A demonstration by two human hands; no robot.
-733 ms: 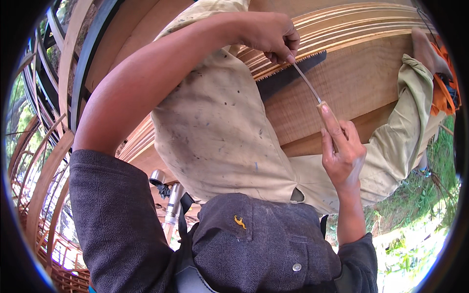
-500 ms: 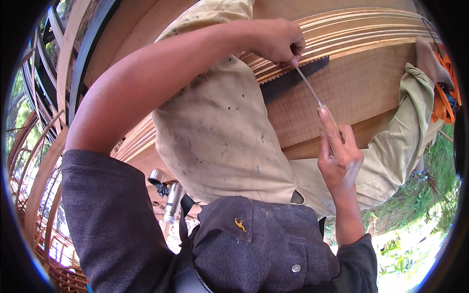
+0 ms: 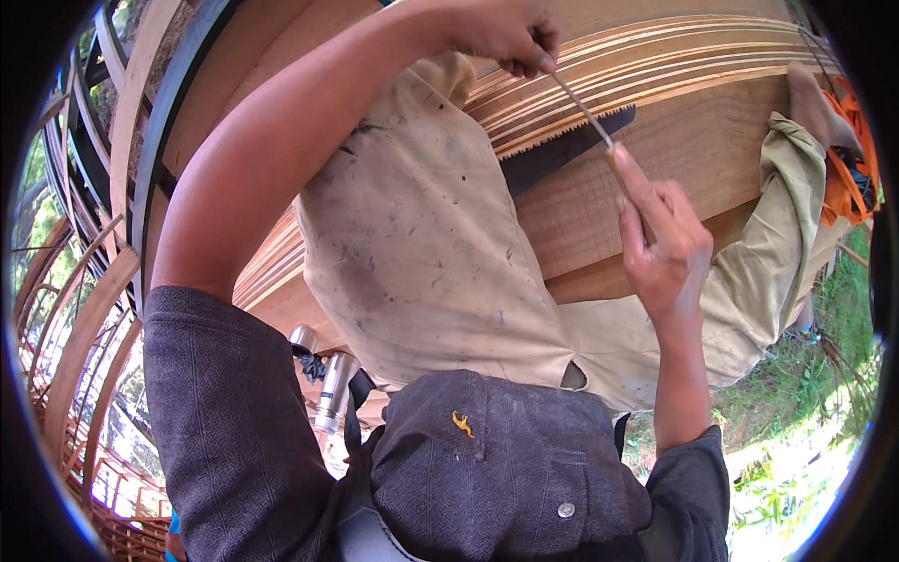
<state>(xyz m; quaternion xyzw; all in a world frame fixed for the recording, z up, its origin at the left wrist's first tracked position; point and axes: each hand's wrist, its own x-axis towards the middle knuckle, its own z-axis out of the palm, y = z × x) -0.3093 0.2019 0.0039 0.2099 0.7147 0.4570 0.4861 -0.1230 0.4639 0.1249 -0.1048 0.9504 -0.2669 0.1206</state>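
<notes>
A slim metal file (image 3: 582, 110) with a wooden handle stretches between my two hands. My right hand (image 3: 670, 245) is wrapped round the handle, its index finger laid along it. At the far end, the fingertips of my left hand (image 3: 510, 36) pinch the file's tip. Beneath the file lies a dark saw blade (image 3: 562, 155), its toothed edge facing away from me. The file crosses over the blade near its right end; whether it touches the teeth I cannot tell. The blade's left end is hidden by my trouser leg (image 3: 412, 244).
Pale wooden strips (image 3: 693, 58) run along the wide plank (image 3: 693, 169) beyond the saw. Curved wooden ribs (image 3: 117, 122) rise at the left. A steel flask (image 3: 333, 393) stands behind my left elbow. Orange cloth (image 3: 843, 187) lies near my bare foot (image 3: 815, 112) at the right.
My left hand has moved away and a little left with the file's tip. My right hand has shifted slightly right, and more of the saw's teeth show. The saw has hardly moved.
</notes>
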